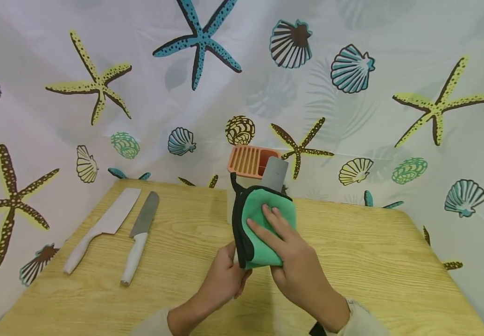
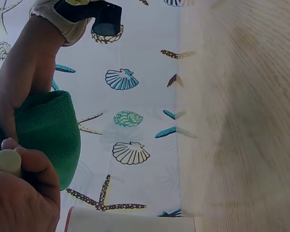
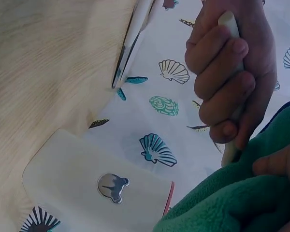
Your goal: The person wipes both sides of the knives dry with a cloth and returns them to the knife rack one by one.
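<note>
My left hand [image 1: 225, 275] grips a knife by its pale handle [image 3: 229, 121], the fingers wrapped round it. The knife's broad grey blade [image 1: 275, 172] sticks out above a green cloth [image 1: 267, 233] with black edging. My right hand [image 1: 298, 261] holds this cloth around the blade, fingers laid over its front and thumb on the other side. Most of the blade is hidden under the cloth. In the left wrist view, the butt of the handle [image 2: 7, 162] shows at the left hand's curled fingers.
A cream knife block with a slotted orange top [image 1: 252, 161] stands behind the cloth at the table's back edge. On the left of the wooden table [image 1: 351, 252] lie a white-handled cleaver [image 1: 103, 224] and a smaller knife [image 1: 141, 238]. A patterned curtain [image 1: 242, 93] hangs behind.
</note>
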`<act>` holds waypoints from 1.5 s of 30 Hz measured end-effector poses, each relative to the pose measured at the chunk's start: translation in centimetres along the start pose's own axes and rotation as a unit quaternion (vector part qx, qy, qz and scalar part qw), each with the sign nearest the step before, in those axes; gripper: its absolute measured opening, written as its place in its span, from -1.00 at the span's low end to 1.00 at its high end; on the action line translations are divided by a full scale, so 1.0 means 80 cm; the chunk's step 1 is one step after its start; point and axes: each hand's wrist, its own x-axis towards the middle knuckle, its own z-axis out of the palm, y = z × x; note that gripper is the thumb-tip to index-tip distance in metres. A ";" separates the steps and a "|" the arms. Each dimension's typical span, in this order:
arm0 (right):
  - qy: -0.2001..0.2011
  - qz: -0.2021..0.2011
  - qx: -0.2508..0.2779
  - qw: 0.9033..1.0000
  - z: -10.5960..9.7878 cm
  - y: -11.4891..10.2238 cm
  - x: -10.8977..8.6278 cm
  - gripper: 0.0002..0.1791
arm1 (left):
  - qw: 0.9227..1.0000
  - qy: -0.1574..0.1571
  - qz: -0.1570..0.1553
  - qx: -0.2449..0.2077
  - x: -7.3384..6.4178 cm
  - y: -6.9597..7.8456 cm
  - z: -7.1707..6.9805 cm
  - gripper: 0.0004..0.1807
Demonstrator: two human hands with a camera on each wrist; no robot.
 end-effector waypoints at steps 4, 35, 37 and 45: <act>0.026 0.008 -0.018 0.999 -0.005 0.010 0.010 -0.04 | 1.000 -0.017 -0.011 -0.001 -0.003 0.001 0.002 -0.70; -0.053 0.036 -0.007 0.998 -0.022 -0.024 -0.007 -0.15 | 0.999 0.005 0.006 0.049 0.003 0.000 -0.002 -0.61; -0.044 0.034 -0.020 0.998 -0.020 -0.025 -0.007 -0.14 | 0.998 0.002 0.011 0.061 0.003 0.002 -0.002 -0.66; 0.010 0.044 -0.049 0.998 -0.017 -0.013 0.004 -0.15 | 0.998 -0.036 -0.010 0.060 0.001 0.007 0.001 -0.69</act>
